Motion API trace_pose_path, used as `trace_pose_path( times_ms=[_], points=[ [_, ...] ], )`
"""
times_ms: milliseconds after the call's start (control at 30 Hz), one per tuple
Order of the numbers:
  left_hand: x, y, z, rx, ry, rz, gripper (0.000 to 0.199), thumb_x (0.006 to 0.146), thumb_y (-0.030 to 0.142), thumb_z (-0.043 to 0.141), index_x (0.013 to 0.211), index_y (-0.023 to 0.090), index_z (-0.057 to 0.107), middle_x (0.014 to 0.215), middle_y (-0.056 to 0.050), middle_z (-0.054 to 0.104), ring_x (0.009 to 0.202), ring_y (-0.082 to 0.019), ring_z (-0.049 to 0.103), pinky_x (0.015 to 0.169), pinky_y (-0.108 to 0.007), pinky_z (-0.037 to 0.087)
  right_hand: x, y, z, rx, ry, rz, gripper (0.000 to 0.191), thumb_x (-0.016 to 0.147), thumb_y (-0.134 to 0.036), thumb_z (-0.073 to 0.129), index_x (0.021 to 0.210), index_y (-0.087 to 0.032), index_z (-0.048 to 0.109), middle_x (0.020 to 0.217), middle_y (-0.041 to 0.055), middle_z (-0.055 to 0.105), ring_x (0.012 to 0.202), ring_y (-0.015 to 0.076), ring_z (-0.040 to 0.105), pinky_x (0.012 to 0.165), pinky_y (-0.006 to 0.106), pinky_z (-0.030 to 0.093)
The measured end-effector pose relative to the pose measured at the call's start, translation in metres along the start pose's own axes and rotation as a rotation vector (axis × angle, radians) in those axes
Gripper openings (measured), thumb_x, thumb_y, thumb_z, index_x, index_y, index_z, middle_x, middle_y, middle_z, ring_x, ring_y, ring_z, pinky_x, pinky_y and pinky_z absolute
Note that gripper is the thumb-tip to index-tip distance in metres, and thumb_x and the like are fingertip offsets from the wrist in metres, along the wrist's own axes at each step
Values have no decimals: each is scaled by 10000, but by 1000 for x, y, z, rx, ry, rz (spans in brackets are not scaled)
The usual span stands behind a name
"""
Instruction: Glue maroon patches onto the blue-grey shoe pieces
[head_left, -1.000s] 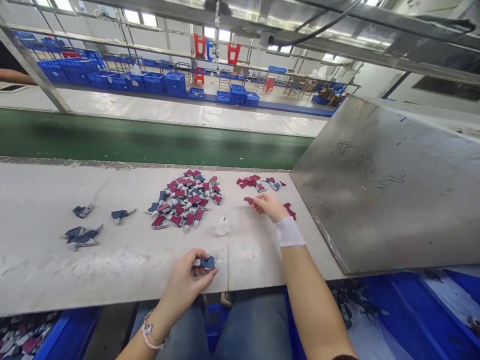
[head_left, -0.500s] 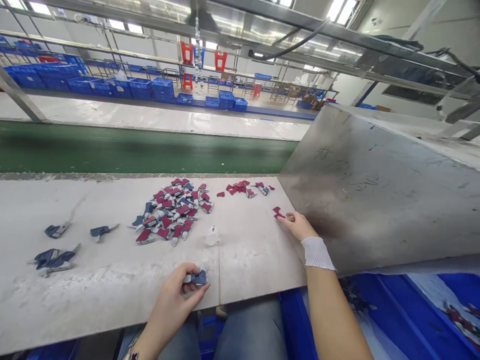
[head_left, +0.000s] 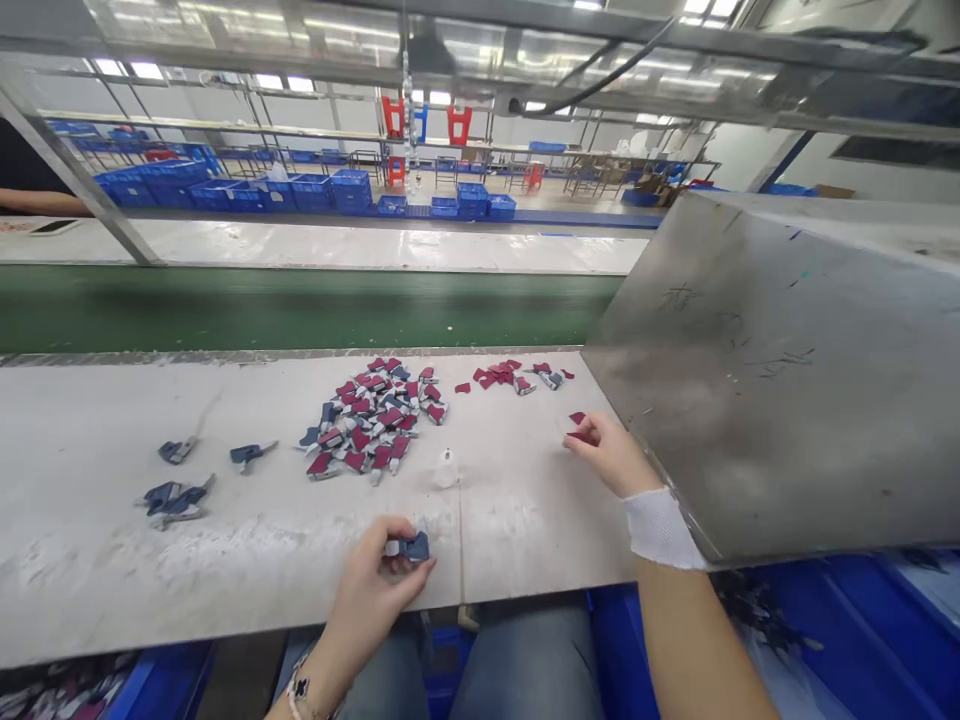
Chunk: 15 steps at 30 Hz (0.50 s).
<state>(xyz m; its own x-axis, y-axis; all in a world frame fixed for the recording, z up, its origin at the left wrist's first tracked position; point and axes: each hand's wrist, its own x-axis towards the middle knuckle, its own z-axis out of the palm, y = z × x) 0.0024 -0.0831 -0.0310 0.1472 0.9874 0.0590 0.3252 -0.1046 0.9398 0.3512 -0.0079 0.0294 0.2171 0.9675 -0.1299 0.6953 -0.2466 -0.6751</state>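
My left hand (head_left: 386,570) is closed round a small dark blue and light grey plastic part (head_left: 415,546), just above the table's front edge. My right hand (head_left: 611,452) pinches a thin maroon piece (head_left: 577,438) between thumb and fingers. Just behind those fingertips lies another maroon piece (head_left: 577,418), partly hidden. Left of centre sits a heap of grey parts with maroon or blue faces (head_left: 367,420). Loose maroon pieces (head_left: 497,374) form a small pile further back. Several blue parts (head_left: 174,497) lie at the left.
A metal box-like panel (head_left: 720,380) borders the table (head_left: 517,520) on the right. Behind the table runs a green belt (head_left: 315,310). A small clear-white object (head_left: 445,470) sits near the table seam. Blue bins (head_left: 840,620) stand below. Another person's arm (head_left: 45,200) shows far left.
My right fingers have closed on a maroon piece that they were reaching at before. My left hand keeps the blue part. The whole view has shifted, with everything appearing further right.
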Motion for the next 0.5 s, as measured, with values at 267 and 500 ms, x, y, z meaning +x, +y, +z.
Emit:
trace_pose_path(
  times_ms=[267,500],
  points=[
    [-9,17,13,-64,-50,-28,242,787,259,722,923,197,533,1002,-38,558,896,-160,602,682,-226,544,-95,-64,63,350,-543,-233,158,884,-315,593,778,-219,527,781,5,682,769,182,648,713,278,477],
    [-12,18,3,-81,-90,-1,233,780,258,763,894,194,570,957,-38,587,890,-168,608,668,-235,554,-108,-78,79,399,-700,-203,161,896,-240,564,786,-227,447,738,-5,663,710,181,644,614,265,459]
  ],
)
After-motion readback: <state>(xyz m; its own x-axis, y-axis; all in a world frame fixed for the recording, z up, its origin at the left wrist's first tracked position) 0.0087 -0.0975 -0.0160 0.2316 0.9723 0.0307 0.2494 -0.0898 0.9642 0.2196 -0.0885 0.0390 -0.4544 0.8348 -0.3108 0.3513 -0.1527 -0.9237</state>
